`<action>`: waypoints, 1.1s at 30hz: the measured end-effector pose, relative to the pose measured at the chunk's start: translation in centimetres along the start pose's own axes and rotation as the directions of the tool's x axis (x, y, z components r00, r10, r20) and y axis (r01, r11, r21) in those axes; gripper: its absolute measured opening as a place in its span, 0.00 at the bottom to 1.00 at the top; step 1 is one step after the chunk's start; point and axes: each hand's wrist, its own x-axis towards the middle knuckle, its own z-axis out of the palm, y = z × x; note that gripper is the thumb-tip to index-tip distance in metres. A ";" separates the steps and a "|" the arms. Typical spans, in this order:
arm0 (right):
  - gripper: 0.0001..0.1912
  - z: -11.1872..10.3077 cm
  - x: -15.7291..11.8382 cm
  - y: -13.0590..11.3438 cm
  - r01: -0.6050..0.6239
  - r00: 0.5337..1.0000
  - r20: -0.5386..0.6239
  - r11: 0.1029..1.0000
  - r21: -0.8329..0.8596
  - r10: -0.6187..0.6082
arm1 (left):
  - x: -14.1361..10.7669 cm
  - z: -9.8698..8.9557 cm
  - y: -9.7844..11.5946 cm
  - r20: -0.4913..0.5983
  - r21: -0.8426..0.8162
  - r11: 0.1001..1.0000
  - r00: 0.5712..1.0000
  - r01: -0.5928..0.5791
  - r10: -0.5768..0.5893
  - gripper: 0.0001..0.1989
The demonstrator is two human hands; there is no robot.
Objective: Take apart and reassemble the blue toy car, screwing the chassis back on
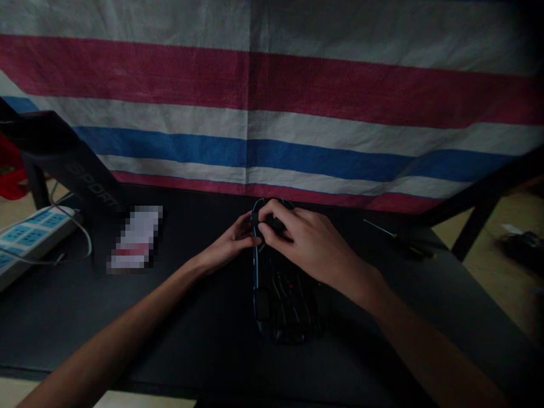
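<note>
A toy car (289,300) with a dark underside and a blue edge lies on the black tabletop, apparently wheels up. My left hand (236,238) grips its far left side, thumb and fingers closed around the edge. Over the car's far end is my right hand (304,238), thumb and forefinger curled together at a dark part. What those fingertips pinch is too dark to make out, and the hand covers much of that end. A screwdriver (402,241) with a thin metal shaft and a black and yellow handle rests to the right.
A white power strip (38,226) with blue sockets and a cable sits at the left. Near it are a pixelated flat object (136,238) and a dark piece marked SPORT (91,181). A striped sheet (340,96) hangs behind the black table (204,345).
</note>
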 end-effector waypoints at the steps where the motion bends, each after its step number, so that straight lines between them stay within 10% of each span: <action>1: 0.10 0.0 0.0 0.1 -0.009 1.000 0.005 1.000 0.001 0.009 | 0.0 0.0 0.0 0.003 0.000 1.000 1.000 -0.002 0.002 0.40; 33: 0.07 -0.8 0.1 -0.3 0.057 0.998 0.039 0.998 0.016 -0.058 | -0.3 0.1 0.7 -0.030 0.060 0.996 0.998 0.061 -0.059 0.41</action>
